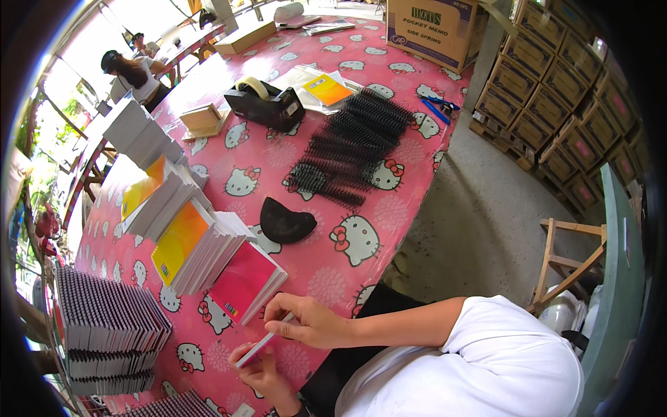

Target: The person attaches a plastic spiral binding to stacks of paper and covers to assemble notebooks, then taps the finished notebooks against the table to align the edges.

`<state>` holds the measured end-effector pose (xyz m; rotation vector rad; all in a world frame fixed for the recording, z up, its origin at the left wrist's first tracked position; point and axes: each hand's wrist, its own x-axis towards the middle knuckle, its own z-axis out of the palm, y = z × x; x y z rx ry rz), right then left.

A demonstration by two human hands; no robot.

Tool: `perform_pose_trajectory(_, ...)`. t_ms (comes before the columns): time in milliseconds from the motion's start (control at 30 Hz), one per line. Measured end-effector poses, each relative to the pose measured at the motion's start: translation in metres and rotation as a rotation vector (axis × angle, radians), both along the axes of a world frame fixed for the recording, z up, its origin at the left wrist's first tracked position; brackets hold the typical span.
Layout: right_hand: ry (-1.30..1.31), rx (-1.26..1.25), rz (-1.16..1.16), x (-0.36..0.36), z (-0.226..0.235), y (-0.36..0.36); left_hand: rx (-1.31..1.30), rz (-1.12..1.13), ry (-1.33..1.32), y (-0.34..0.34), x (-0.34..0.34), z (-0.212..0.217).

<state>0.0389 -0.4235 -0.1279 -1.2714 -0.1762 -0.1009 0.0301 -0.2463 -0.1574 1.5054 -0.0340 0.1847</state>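
Both hands, left [260,372] and right [306,321], held a thin pink-covered notepad [260,344] in a narrow grip above the pink cartoon-cat desk [361,236]; cardboard cartons [556,104] stood beyond, the pad's far face hidden.

White short sleeve [500,347], dark trousers [361,361], both forearms bare

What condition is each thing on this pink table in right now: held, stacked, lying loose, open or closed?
Small notepad: held at its edge in both hands, closed.
Left hand: gripping the notepad's lower end.
Right hand: pinching its upper end.
Pad stacks: leaning in a fanned row, unbound.
Black spiral coils: lying loose in a pile.
Tape dispenser: upright, roll loaded.
Cardboard box: closed.
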Motion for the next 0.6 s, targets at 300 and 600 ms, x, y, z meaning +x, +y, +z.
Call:
perform_pose_trajectory(300,-0.044,-0.116,-0.090,0.005,-0.007,0.010,0.964,0.255,-0.537,-0.037,-0.004,0.045)
perform_pose_trajectory(600,-0.314,-0.792,-0.571,0.062,-0.003,-0.097,1.105,-0.003,-0.506,-0.028,0.005,0.053)
